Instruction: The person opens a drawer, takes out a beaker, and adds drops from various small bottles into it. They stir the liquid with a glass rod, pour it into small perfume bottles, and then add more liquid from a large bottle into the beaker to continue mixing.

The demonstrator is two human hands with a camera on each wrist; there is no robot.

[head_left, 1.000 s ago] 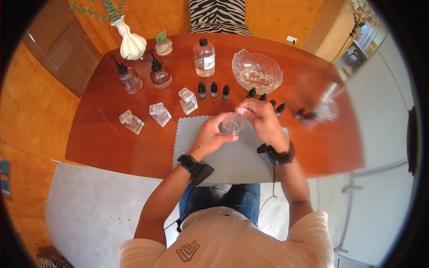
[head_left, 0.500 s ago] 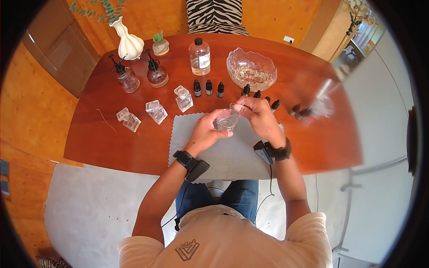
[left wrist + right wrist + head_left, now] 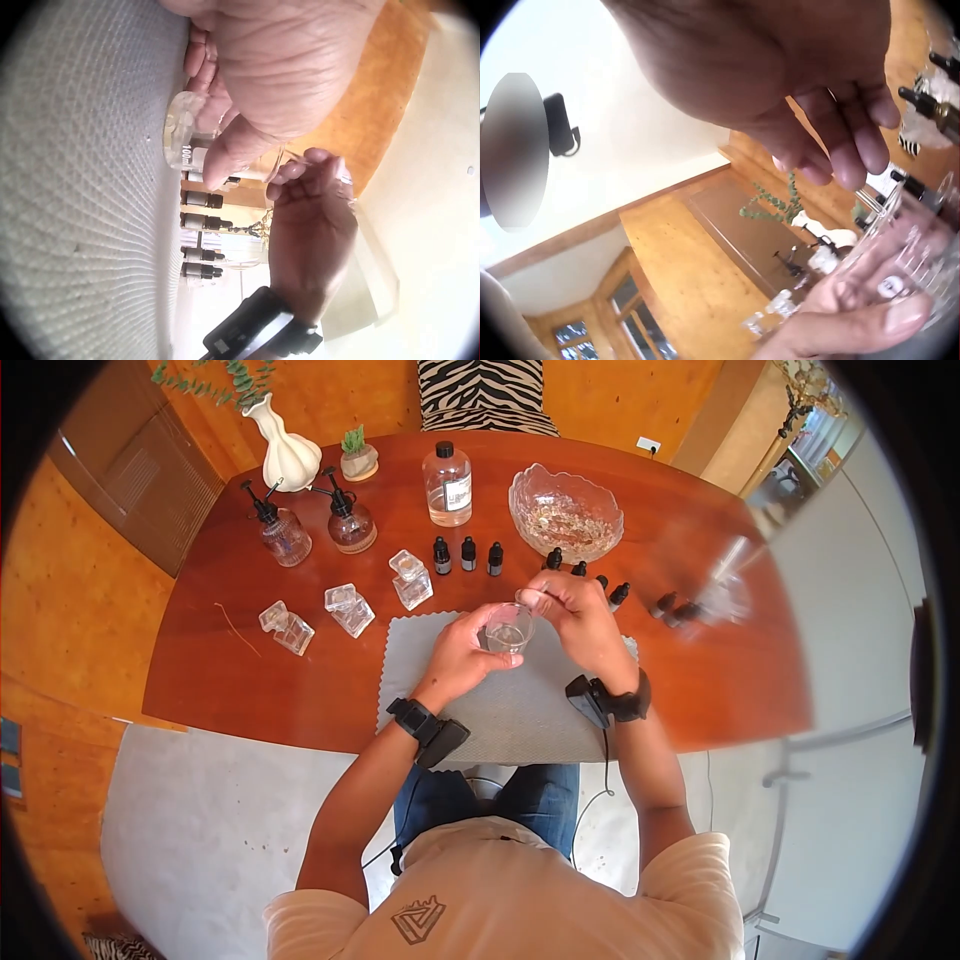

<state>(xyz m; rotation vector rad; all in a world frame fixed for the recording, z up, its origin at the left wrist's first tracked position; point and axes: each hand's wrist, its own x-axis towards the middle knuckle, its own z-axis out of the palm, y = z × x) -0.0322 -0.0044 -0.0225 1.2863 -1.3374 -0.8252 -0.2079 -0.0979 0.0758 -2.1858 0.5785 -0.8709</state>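
Observation:
My left hand (image 3: 463,657) holds a small clear beaker (image 3: 511,634) by its side over the grey mat (image 3: 485,720), fingers and thumb around it. Its "100ml" print shows in the left wrist view, and a little clear liquid lies in the bottom. Above the rim, my right hand (image 3: 588,628) pinches a thin clear stirring rod (image 3: 870,199) between thumb and fingertips. The rod slants down into the beaker's mouth; its lower end is hard to make out through the glass.
Dark dropper bottles (image 3: 468,555) stand beyond the mat, several more behind my right hand. Left are square glass bottles (image 3: 348,612) and two spray bottles (image 3: 352,530). A large labelled bottle (image 3: 448,495) and a glass bowl of flakes (image 3: 567,520) stand farther back.
Over the last second the whole head view shifts slightly. My left hand keeps hold of the beaker, and my right hand stays at its rim with the rod, its fingers moving a little.

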